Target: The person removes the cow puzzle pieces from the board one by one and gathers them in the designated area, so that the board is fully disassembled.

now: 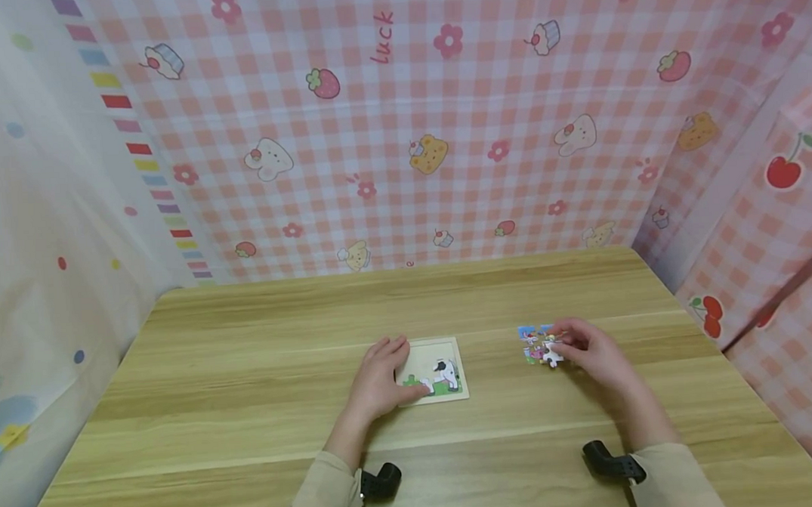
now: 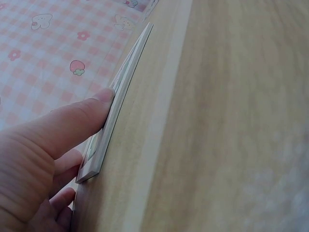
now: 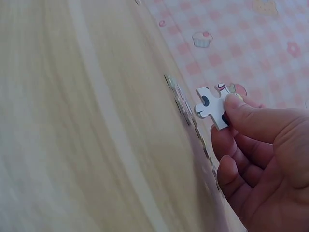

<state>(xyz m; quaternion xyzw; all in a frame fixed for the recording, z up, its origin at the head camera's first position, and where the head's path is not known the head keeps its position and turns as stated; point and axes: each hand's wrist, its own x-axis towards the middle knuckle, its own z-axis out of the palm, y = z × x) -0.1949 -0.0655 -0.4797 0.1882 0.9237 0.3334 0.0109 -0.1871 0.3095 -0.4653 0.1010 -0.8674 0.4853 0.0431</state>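
A small wooden jigsaw board [image 1: 424,355] lies near the table's middle, with a few cow-picture pieces [image 1: 447,374] fitted along its lower part. My left hand [image 1: 376,379] holds the board's left side, thumb over its lower edge and fingers at the upper left corner. Between thumb and fingers, my right hand [image 1: 596,360] pinches a white puzzle piece [image 3: 211,106] with black patches and a knob. Directly under and beside that hand lie several loose colourful puzzle pieces [image 1: 528,336], partly hidden by the fingers.
The wood-grain table [image 1: 249,411] reaches back to a pink checked cloth [image 1: 377,209]. A pale curtain [image 1: 58,223] hangs on the left, and another patterned cloth [image 1: 781,267] on the right. Black wrist devices [image 1: 382,481] sit by both sleeves.
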